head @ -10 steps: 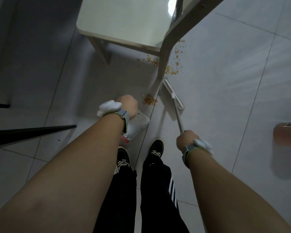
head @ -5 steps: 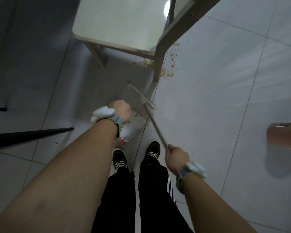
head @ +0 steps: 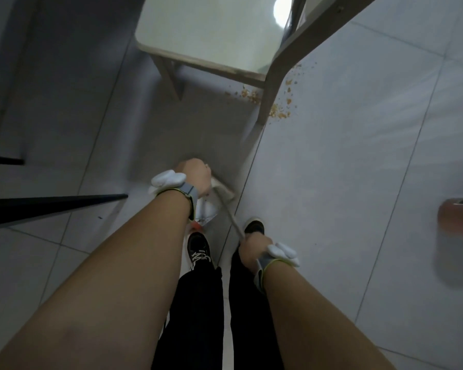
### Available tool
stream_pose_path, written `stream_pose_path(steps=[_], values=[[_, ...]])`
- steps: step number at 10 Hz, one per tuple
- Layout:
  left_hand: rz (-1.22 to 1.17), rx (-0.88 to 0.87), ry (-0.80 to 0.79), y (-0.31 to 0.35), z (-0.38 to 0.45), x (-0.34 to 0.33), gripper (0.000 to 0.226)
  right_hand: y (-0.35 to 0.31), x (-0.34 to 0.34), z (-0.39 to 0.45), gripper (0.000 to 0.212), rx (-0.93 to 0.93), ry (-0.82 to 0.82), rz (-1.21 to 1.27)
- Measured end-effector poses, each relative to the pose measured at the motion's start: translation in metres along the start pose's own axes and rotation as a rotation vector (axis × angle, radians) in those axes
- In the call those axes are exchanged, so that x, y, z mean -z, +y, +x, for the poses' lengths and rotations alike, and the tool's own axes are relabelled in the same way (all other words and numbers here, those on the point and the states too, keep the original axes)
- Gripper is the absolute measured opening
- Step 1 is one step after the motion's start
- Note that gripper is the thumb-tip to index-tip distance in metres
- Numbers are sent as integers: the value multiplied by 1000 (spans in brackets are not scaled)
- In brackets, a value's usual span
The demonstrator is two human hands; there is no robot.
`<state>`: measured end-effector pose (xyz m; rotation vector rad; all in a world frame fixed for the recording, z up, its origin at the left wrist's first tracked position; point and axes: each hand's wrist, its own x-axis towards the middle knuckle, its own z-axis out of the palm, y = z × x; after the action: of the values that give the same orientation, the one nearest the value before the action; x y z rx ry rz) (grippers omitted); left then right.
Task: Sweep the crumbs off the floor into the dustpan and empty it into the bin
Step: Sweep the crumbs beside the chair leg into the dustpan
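Brown crumbs [head: 278, 111] lie scattered on the pale tile floor around a table leg [head: 269, 100]. My left hand [head: 194, 173] grips the handle of a white dustpan [head: 207, 209] that rests on the floor in front of my shoes. My right hand [head: 253, 248] is closed on the thin handle of a broom [head: 229, 212]. The broom's blurred pale head [head: 223, 190] lies over the dustpan's mouth, just right of my left hand. The small crumb pile seen earlier near the pan is out of sight now.
A pale table [head: 214, 41] stands ahead, with a slanted wooden beam [head: 321, 28] to its right. A black bar [head: 51, 206] juts in from the left. A brown cylindrical container [head: 459, 217] sits at the right edge. My two black shoes [head: 199, 249] stand between my arms.
The broom head swept from the floor right of the table leg leftward and back onto the dustpan. The small crumb pile by the pan is gone from view. My right hand pulled in toward my feet.
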<state>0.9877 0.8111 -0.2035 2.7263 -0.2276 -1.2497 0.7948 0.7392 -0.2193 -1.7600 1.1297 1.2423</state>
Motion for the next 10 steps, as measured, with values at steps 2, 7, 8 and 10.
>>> stream_pose_path(steps=[2, 7, 8, 10], values=[[-21, 4, -29, -16, -7, 7, 40, 30, -11, -19, 31, 80, 124, -114], [-297, 108, 30, -67, -33, 27, 39, -101, 108, 33, 52, 134, 430, 38], [-325, 142, 22, -67, -25, 26, 38, -130, 117, 58, 44, 192, 463, -42], [-267, 118, 20, -64, -11, 29, 44, -176, 157, 106, 41, 187, 424, -102]])
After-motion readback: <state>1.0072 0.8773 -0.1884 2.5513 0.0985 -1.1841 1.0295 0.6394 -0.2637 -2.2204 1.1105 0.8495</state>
